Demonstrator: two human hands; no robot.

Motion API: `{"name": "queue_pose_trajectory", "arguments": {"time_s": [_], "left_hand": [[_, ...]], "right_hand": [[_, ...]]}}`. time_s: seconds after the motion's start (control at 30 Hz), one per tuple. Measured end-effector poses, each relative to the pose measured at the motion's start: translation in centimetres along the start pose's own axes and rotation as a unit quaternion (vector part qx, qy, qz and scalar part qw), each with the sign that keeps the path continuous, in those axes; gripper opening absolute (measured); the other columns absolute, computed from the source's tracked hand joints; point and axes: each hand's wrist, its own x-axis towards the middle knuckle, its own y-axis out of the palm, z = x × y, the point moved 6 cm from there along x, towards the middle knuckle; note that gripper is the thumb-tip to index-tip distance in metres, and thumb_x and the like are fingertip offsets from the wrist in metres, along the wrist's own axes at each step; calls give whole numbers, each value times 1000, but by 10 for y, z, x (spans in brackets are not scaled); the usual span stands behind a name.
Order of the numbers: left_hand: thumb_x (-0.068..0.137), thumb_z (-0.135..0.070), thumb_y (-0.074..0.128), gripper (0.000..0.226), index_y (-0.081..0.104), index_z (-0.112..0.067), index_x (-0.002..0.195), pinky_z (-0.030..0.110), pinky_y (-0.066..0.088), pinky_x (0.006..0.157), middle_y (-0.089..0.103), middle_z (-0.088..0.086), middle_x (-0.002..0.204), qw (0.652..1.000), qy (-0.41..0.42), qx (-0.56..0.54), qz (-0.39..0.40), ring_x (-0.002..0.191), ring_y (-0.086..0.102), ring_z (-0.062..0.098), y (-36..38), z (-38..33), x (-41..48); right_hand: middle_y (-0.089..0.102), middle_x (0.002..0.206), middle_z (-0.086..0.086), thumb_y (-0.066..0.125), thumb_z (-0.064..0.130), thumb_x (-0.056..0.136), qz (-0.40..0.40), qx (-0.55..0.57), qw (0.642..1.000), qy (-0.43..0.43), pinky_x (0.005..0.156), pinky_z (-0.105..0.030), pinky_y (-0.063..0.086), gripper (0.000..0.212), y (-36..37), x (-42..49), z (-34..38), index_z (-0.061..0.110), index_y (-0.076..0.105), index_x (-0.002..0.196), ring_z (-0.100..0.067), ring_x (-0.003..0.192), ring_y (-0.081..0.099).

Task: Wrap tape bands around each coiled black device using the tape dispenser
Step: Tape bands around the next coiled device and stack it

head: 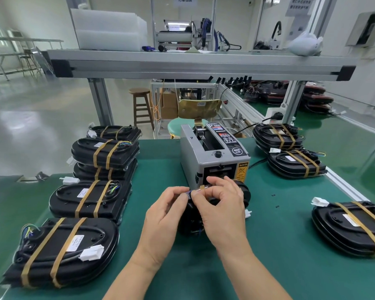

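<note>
Head camera, looking down: the left hand [167, 213] and right hand [223, 210] meet fingertip to fingertip, each pinching a thin wire bundle [189, 192] between thumb and forefinger. A short tan tape strip [202, 187] sits across the bundle, just above the right thumb. Directly under both hands lies the unbanded black device [192, 219], its far end touching or nearly touching the front of the grey tape dispenser [214, 156] just beyond the knuckles. Left of the left hand, banded devices [89, 200] are stacked close together out to the edge of the green mat [290, 256]. Right of the right hand there is bare mat before another banded device [353, 226] near the aluminium edge rail [344, 188]. Bare mat also runs on both sides of the forearms.
</note>
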Motion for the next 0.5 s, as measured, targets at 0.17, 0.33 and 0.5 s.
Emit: {"name": "queue_pose_trajectory", "arguments": {"time_s": [0.17, 0.33, 0.5], "left_hand": [[96, -13, 58, 16, 68, -22, 89, 18, 49, 76, 72, -7, 86, 998, 9, 56, -34, 85, 64, 11, 0, -3, 6], [95, -8, 58, 17, 67, -19, 86, 14, 47, 71, 72, -8, 78, 997, 7, 72, -35, 76, 63, 6, 0, -6, 10], [95, -8, 56, 20, 68, -21, 86, 18, 49, 74, 73, -5, 81, 998, -4, 61, -34, 81, 66, 9, 0, -6, 8]], "right_hand": [[57, 115, 19, 76, 25, 82, 5, -9, 1000, -7, 105, -16, 17, 23, 0, -1, 3, 30, 66, 62, 5, 129, 26], [53, 106, 18, 78, 23, 77, -30, -48, 998, -31, 95, -4, 22, 16, -3, 0, 5, 20, 62, 74, 0, 119, 32], [52, 96, 14, 72, 26, 81, -64, -44, 996, -48, 95, -26, 36, 17, -3, 0, 8, 22, 56, 87, -9, 109, 39]]}}
